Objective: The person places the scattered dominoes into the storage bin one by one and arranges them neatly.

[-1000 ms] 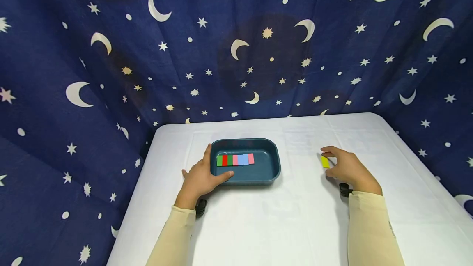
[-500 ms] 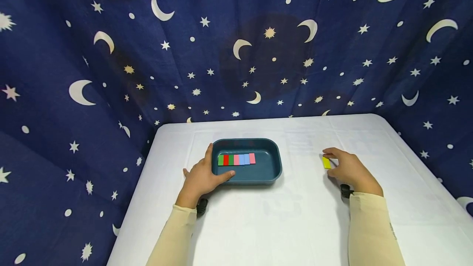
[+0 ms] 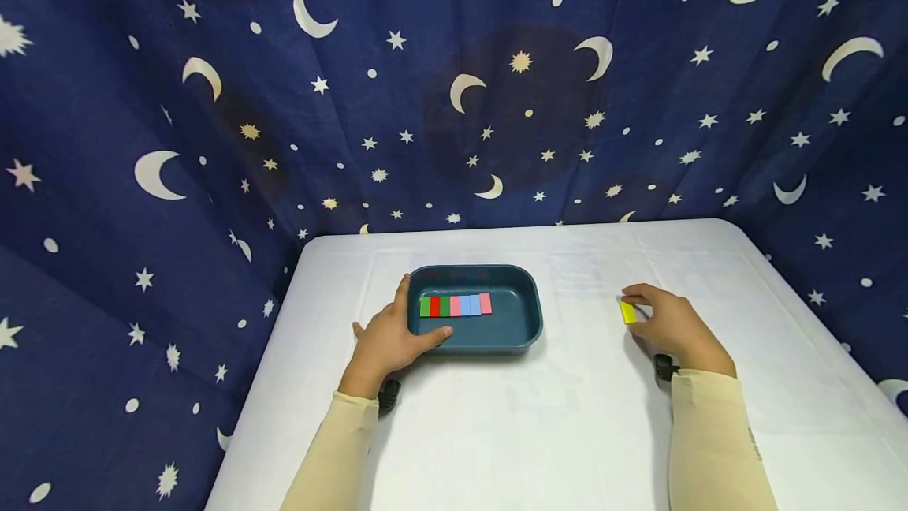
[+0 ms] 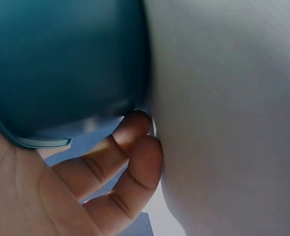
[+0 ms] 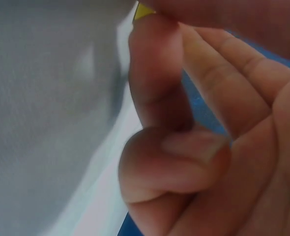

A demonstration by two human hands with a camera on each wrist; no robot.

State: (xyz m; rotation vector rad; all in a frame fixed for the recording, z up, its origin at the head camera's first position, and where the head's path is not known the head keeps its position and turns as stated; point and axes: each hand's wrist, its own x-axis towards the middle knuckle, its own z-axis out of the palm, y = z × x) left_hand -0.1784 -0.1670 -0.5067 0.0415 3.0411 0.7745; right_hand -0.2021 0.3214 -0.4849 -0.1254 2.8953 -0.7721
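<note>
My left hand grips the left end of a dark teal tray, its thumb over the near rim. In the left wrist view, curled fingers reach the base of the tray wall. Inside the tray lies a row of several small rectangular tiles: light green, red, dark green, pink, blue and pink. Off to the right, my right hand pinches a yellow tile between thumb and fingers, close over the table. The right wrist view shows only a corner of that tile.
A white cloth covers the table. Behind and at both sides hangs a dark blue curtain with moons and stars. Each wrist carries a small black device, such as the one at the right wrist.
The head view has shifted slightly, so everything sits a little to the right. Both hands keep their places at the tray and the yellow tile, with the tile tilting slightly.
</note>
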